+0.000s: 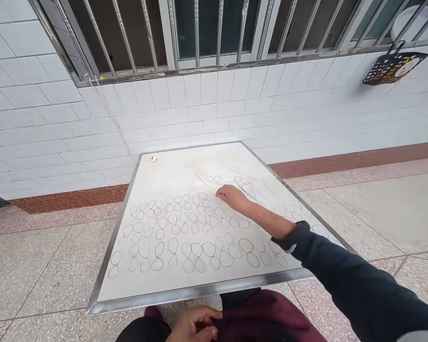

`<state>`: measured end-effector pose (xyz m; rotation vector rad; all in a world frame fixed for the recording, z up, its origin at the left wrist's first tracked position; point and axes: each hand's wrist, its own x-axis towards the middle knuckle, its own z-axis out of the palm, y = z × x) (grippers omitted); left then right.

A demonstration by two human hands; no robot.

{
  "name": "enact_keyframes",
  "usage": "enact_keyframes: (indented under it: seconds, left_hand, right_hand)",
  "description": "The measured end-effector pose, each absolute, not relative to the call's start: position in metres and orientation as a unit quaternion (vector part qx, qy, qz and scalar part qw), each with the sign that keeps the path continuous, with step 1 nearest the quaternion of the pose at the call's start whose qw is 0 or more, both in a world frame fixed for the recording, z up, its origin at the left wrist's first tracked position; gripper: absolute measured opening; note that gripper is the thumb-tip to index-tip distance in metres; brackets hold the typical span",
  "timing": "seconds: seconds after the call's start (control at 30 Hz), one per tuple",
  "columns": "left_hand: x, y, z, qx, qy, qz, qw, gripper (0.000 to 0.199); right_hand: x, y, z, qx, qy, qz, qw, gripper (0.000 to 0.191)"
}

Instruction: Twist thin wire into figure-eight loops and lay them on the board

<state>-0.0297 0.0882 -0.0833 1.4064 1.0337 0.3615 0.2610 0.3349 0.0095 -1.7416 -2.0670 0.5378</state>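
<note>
My right hand (230, 195) reaches out over a white board (171, 173) with a metal rim. Its fingertips are pinched together at the surface, and whatever sits between them is too small to make out. Rows of thin dark figure-eight loops (199, 258) cover the near and middle parts of the board, some fainter than others. Looser loops and slanted strokes (248, 183) lie just beyond the hand. Low in the view, my left hand (196, 325) rests near my lap, fingers loosely curled with a gap between thumb and forefinger and nothing visible in it.
A small white-and-red item (154, 159) lies at the board's far left corner. Behind stands a white tiled wall (199, 111) below a barred window (207, 33). A patterned bag (392, 69) hangs from the bars at right. Speckled floor tiles (50, 270) surround the board.
</note>
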Motion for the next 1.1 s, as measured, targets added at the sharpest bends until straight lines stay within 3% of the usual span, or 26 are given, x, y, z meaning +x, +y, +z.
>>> enact_keyframes:
  seconds: [0.1,0.17,0.43,0.7,0.9,1.1]
  left_hand:
    - [-0.018,0.098,-0.122,0.48,0.462,0.209,0.716,0.074]
    - [-0.021,0.102,-0.146,0.45,0.489,0.219,0.715,0.077]
    - [-0.025,0.118,-0.169,0.41,0.575,0.16,0.689,0.028]
    - [-0.027,0.117,-0.178,0.367,0.598,0.178,0.69,0.021]
    - [-0.03,0.118,-0.187,0.386,0.592,0.194,0.68,0.031]
    - [-0.026,0.125,-0.185,0.465,0.593,0.17,0.635,0.029]
  right_hand:
    - [0.253,0.371,0.001,-0.632,-0.753,0.137,0.125,0.015]
    - [0.251,0.383,-0.006,-0.637,-0.758,0.115,0.086,0.022]
    - [0.259,0.405,-0.03,-0.66,-0.746,0.094,-0.001,0.028]
    - [0.269,0.42,-0.035,-0.669,-0.732,0.12,-0.038,0.027]
    - [0.27,0.42,-0.026,-0.701,-0.693,0.164,0.037,0.028]
    - [0.281,0.411,-0.003,-0.717,-0.626,0.212,0.221,0.024]
